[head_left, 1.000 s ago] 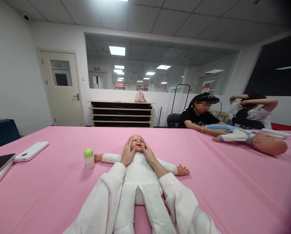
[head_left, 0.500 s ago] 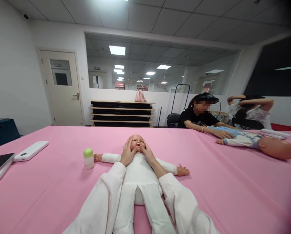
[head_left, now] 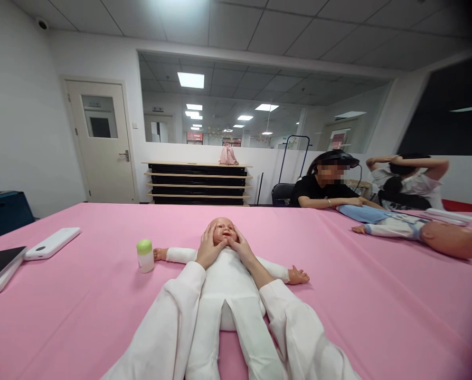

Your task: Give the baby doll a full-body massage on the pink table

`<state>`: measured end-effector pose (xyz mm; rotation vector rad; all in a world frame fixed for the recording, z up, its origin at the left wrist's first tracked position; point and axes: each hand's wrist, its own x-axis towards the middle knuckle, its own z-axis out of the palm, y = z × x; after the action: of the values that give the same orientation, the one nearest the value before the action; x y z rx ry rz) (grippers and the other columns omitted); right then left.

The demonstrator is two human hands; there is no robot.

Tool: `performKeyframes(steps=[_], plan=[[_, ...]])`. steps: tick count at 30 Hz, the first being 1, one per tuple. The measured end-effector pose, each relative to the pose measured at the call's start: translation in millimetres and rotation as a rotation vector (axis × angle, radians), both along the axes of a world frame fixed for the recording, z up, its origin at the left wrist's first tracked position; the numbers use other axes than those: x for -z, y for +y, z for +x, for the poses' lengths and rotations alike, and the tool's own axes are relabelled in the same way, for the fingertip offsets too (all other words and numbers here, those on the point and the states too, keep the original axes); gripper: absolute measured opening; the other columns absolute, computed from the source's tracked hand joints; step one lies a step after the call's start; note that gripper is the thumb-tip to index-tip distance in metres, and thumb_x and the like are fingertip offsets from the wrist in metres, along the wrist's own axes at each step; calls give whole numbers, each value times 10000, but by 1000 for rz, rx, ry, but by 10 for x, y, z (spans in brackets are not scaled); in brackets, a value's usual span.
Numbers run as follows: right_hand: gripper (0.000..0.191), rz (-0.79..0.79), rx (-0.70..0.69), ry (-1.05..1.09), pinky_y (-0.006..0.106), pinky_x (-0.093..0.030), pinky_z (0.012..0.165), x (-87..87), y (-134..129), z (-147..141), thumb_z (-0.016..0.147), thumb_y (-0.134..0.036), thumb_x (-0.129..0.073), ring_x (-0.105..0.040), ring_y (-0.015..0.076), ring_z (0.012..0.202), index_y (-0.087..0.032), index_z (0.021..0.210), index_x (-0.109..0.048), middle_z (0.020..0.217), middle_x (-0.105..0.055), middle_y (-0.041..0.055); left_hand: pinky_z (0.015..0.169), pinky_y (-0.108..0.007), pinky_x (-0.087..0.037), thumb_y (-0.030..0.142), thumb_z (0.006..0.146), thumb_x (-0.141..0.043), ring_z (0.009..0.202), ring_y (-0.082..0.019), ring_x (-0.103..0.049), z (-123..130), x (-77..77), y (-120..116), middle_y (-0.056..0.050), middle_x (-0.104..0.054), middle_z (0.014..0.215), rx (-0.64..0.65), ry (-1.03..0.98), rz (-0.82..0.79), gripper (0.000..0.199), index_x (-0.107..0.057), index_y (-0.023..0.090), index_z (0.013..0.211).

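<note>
A baby doll point(head_left: 228, 285) in white cloth lies on its back, face up, with its arms spread to both sides. My left hand point(head_left: 211, 249) cups the left side of its face, fingers along the cheek and the thumb by the chin. Against the other cheek rests my right hand point(head_left: 242, 250), its thumb close to the left one just under the mouth. Together they hold the doll's head between them. Beside the doll's hand on the left stands a small bottle point(head_left: 145, 258) with a green cap.
Pink cloth point(head_left: 81, 316) covers the table. White devices point(head_left: 53, 244) lie at the left. On the right, a second doll point(head_left: 402, 226) in blue and white lies in front of a seated co-worker point(head_left: 325, 184) wearing a headset. Another person point(head_left: 412, 179) sits behind with arms raised.
My thumbs have slid slightly closer together near the doll's mouth. The co-worker's hand has drawn back from the second doll's body. The view has shifted a little.
</note>
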<state>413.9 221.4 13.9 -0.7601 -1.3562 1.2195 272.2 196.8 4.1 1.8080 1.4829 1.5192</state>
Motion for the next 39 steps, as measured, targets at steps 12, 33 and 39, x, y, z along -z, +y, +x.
performKeyframes(steps=[12, 33, 39], plan=[[865, -13, -21, 22, 391, -340, 1055, 14, 8, 9, 596, -449, -734, -377, 261, 1280, -235, 1356, -380, 1414, -375, 45, 1104, -412, -192, 432, 763, -571, 1350, -243, -223, -9, 22, 22, -88, -300, 1452, -7, 4, -7, 636, -389, 210, 1331], [813, 2, 3, 33, 400, -342, 1052, 22, 36, 15, 588, -448, -731, -407, 257, 1259, -228, 1314, -441, 1384, -421, 54, 1101, -414, -199, 420, 787, -545, 1358, -237, -208, -23, 43, 42, -72, -282, 1465, 10, -4, 0, 623, -371, 228, 1353], [817, 41, 28, -11, 402, -321, 1063, 21, 35, 19, 588, -435, -738, -372, 255, 1283, -215, 1315, -439, 1392, -409, 64, 1107, -408, -185, 474, 804, -505, 1356, -234, -213, -23, 33, 36, -67, -286, 1464, 16, -11, 0, 617, -372, 227, 1354]])
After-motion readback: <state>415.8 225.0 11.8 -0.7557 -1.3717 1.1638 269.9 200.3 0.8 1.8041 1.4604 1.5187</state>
